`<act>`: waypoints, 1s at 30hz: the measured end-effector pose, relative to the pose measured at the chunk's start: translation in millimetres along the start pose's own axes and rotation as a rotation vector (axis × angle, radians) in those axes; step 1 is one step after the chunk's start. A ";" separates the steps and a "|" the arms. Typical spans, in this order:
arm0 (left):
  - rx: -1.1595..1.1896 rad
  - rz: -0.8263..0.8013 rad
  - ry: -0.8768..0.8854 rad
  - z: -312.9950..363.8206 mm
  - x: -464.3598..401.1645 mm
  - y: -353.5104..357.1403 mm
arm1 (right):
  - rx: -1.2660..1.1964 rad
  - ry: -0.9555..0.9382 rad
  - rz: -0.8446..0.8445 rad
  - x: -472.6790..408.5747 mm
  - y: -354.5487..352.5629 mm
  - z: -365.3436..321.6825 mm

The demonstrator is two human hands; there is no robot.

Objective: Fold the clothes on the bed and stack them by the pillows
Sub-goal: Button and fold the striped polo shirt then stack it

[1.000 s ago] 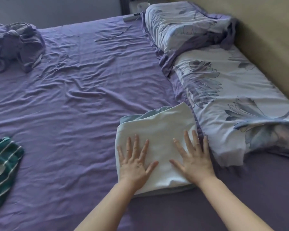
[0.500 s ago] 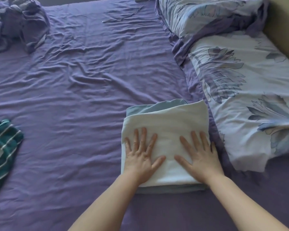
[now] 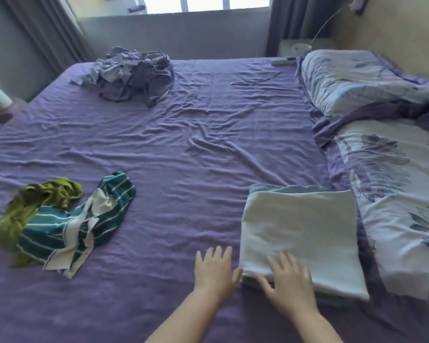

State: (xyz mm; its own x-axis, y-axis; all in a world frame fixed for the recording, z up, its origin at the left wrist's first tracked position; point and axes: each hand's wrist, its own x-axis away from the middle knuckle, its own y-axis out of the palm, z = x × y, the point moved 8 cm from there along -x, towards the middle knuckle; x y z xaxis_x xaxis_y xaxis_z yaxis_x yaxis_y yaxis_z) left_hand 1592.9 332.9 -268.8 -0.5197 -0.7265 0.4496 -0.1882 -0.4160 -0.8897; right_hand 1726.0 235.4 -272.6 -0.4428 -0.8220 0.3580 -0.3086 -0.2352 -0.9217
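Head view: a folded stack [image 3: 300, 233] is seen on the near right of the purple bed [image 3: 196, 149], just beside the flowered pillows [image 3: 391, 169]. A white folded piece lies on top and a pale blue one peeks out under it. The right hand [image 3: 289, 280] is laid flat on the near left corner of the stack, fingers straight, nothing gripped. The left hand [image 3: 214, 268] is held spread over the sheet just left of the stack, its thumb at the stack's edge, and nothing is held in it.

Two loose clothes are left on the near left: a green and white striped top [image 3: 79, 224] and an olive garment [image 3: 35, 201], bunched together and touching. A crumpled purple heap [image 3: 134, 73] lies far off by the window; what it is cannot be told.

The striped top is probably next. It looks soft, light and floppy, so it will sag and bunch when lifted. It is best pinched at two corners or the shoulders and shaken flat.
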 end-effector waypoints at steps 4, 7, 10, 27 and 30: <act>0.001 -0.052 -0.081 -71.4 42.2 2.1 | -0.031 -0.137 0.024 14.1 -3.9 -78.2; 0.035 -0.055 -0.108 -127.7 64.7 7.9 | 0.001 -0.191 0.010 21.3 -0.5 -128.8; 0.074 -0.032 -0.130 -187.4 81.7 13.5 | 0.027 -0.217 -0.001 25.3 6.7 -180.5; 0.068 0.081 -0.165 -494.4 58.0 -16.4 | -0.067 -0.321 -0.046 -44.1 56.4 -473.9; 0.105 0.142 -0.096 -505.0 20.8 -24.0 | -0.127 -0.352 -0.047 -79.4 54.9 -494.7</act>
State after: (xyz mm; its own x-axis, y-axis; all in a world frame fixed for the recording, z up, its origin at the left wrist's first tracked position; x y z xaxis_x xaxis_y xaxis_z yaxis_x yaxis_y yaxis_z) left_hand 1165.8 603.9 -278.3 -0.4517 -0.8289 0.3300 -0.0275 -0.3567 -0.9338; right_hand 1327.7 544.3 -277.6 -0.1155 -0.9450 0.3060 -0.4332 -0.2293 -0.8717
